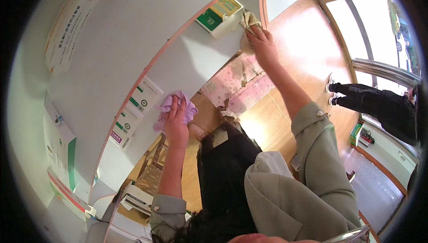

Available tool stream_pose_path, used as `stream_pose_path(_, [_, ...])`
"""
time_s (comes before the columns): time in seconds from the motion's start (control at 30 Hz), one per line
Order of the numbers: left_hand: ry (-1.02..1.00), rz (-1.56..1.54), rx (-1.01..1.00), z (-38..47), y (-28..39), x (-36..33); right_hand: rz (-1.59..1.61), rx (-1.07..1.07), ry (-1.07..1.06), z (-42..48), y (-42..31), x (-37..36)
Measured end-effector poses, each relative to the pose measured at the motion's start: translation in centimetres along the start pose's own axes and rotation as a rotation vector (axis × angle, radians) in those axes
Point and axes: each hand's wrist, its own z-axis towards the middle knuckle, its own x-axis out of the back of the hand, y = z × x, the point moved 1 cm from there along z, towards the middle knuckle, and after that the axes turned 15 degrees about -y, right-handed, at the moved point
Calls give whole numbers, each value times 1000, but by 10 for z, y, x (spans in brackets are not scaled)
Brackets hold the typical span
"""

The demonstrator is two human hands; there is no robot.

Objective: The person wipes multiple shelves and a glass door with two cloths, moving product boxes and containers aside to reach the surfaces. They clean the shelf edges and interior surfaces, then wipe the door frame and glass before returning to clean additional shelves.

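My left hand (176, 122) lies with its fingers over a crumpled lilac cloth (191, 107), at the front edge of the counter's lower white shelf (182, 57). White-and-green boxes (144, 96) stand just left of this cloth on the shelf. Farther along, my right hand (264, 44) holds a bunched beige cloth (250, 19) by the far end of the shelf. Beside that cloth is an open-topped white box (222, 30) with green and yellow packs (210, 19) in it. The palms of both hands are hidden.
The upper counter (110, 39) overhangs the boxes with a pink-edged rim. Under the shelf are a worn pink carton (237, 82) and a wooden chair (152, 172). A person in dark clothes (374, 101) stands near the glass door (354, 25) at right.
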Motion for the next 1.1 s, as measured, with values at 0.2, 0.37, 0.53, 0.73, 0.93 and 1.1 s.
stream_pose_path(0.2, [-39, -39, 3, 9, 4, 1, 68, 171, -209, -69, -92, -35])
stream_pose_path(0.37, [-166, 4, 40, 25, 9, 9, 377, 210, -210, -52, -120, 21])
stream_pose_path(0.53, [-145, 59, -7, 40, 12, 6, 175, 197, 55, 37, -123, 27])
stream_pose_path(0.73, [-150, 71, -15, 45, 13, 6, -218, 161, -65, 141, -96, -18])
stream_pose_path(0.93, [-122, 50, 7, 45, 16, 4, 239, 20, -168, 172, -96, 16])
stream_pose_path(1.1, [-88, 73, 9, 44, 16, 2, 146, 520, 63, 53, -151, -8])
